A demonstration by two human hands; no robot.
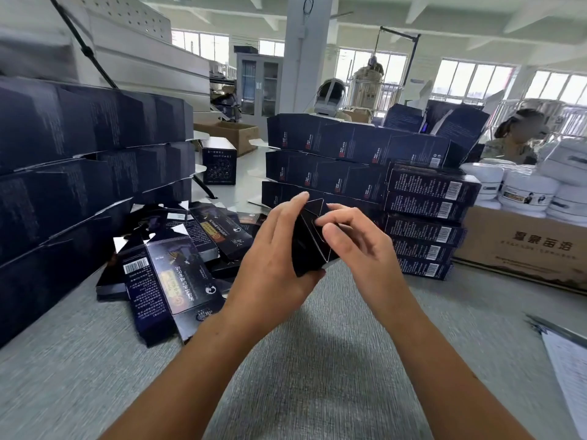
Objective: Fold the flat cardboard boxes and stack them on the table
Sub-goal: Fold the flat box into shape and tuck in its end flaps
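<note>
Holding one dark box [309,246] up in the air over the grey surface [333,360], both hands on it, mid-fold. Left hand [273,265] wraps the box's left side: thumb under its lower corner, fingers [297,200] reaching up along the far edge. Right hand [352,236] sits just to the right, touching, with thumb and forefinger pinched at the upper flap [314,208], other fingers loosely curled and not holding anything else.

Key relation: the box's long axis runs roughly upright, tilted a bit toward the camera, so the open end with the flap faces up and away, right at the right fingertips. The right hand is the nearer one to the flap; the left only steadies. My guess is the next move is tucking that flap in, pushing down and left against the left palm.

Loose pile of flat boxes [171,262] lies on the surface just left of the left hand. Stack of folded boxes [425,217] stands behind and right of the hands, near. Taller rows of dark boxes [79,173] fill the left side.

Hard to tell: the box is almost black and half covered by both hands, so the bottom end, whether closed or open, can't be made out. How many flaps remain is unclear. Edges of the frame are blurred; a clipboard [568,369] is cut off at right.
</note>
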